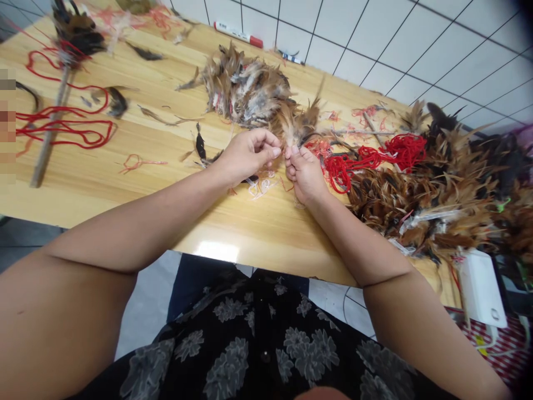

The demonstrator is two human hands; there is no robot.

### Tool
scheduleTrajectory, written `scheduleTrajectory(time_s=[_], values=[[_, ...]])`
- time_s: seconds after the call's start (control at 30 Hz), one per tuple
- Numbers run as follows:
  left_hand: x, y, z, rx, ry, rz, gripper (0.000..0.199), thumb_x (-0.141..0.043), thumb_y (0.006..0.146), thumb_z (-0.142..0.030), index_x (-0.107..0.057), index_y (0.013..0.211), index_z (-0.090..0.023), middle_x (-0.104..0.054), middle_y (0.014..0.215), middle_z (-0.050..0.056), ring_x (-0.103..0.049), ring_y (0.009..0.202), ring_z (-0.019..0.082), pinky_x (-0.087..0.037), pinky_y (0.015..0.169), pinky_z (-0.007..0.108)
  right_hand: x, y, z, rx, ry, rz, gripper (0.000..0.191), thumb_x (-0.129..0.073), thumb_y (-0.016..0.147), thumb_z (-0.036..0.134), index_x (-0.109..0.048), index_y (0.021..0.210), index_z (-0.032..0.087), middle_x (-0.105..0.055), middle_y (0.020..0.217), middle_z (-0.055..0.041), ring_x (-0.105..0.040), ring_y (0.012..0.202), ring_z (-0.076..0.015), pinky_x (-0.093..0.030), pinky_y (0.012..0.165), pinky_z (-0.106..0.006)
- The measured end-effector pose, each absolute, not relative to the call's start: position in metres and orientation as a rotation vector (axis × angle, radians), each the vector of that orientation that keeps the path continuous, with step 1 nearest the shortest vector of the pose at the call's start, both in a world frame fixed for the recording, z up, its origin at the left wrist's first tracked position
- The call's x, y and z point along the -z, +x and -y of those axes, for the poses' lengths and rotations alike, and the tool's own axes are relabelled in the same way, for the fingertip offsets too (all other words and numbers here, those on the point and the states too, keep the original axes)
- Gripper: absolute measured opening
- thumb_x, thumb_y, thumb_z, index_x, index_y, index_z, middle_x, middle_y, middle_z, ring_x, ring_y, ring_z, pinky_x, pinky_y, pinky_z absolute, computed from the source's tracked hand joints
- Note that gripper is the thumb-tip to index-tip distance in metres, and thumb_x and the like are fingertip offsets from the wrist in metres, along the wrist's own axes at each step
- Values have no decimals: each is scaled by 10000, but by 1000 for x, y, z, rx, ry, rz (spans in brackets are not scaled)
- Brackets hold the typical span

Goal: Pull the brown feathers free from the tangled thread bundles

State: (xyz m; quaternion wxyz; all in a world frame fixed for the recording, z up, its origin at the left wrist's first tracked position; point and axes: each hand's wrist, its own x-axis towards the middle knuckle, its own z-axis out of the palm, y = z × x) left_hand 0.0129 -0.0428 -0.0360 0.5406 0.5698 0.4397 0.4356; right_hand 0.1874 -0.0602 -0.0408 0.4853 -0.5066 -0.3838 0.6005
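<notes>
My left hand (255, 154) is closed in a pinch over the wooden table (266, 228); what its fingertips hold is too small to make out. Just to its right, my right hand (303, 166) pinches the pale base of a small brown feather bunch (300, 123), whose tips fan out away from me. Behind my hands lies a larger pile of brown and grey feathers (250, 89). White string scraps (261, 188) lie on the table below my fingers.
Red cord (406, 150) and a large mass of brown feathers (400, 205) lie at the right, near a white box (482, 286). At the left are a feather-topped stick (53, 133) and looped red cord (89, 136). Markers (237, 34) lie by the tiled wall.
</notes>
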Motion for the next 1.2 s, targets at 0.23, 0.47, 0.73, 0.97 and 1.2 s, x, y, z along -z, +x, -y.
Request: scheduleTrajectory(time_s=[0.23,0.47,0.73,0.97,1.2], values=[[31,3,37,-1079,1399,-1065,256,-895,936,-28,-769,858,-237,-643,767,-10,-635,790,212,-497,757,316,38,191,58,-1405,-1287,930,483,-771,1252,455,-500,896,274,-461,716,105,-346,568,-73,-302,553,-207],[10,-2,37,-979,1782,-1174,295,-751,872,34,-710,760,-235,-625,840,9,-574,872,234,-461,896,380,45,197,52,-1328,-1277,1001,594,-878,1164,674,-517,899,283,-448,713,108,-331,555,-73,-309,538,-224],[17,-7,33,-916,2056,-1092,251,-770,817,-5,-714,782,-247,-610,852,18,-615,887,266,-509,944,392,48,196,52,-1235,-1341,1103,649,-972,1030,799,-623,879,273,-462,688,96,-427,622,-108,-365,588,-248],[33,-13,27,-897,2252,-1077,203,-786,815,-128,-649,824,-277,-586,940,74,-680,1064,371,-549,1120,506,53,196,53,-1201,-1419,1133,480,-947,1131,534,-718,843,227,-538,698,66,-483,684,-122,-392,670,-261],[22,-10,32,-811,2248,-1125,380,-785,787,-121,-442,795,-286,-440,921,50,-682,1266,455,-493,1292,592,58,201,55,-1260,-1393,1270,501,-982,1089,550,-711,810,234,-485,682,60,-468,662,-129,-371,633,-278]])
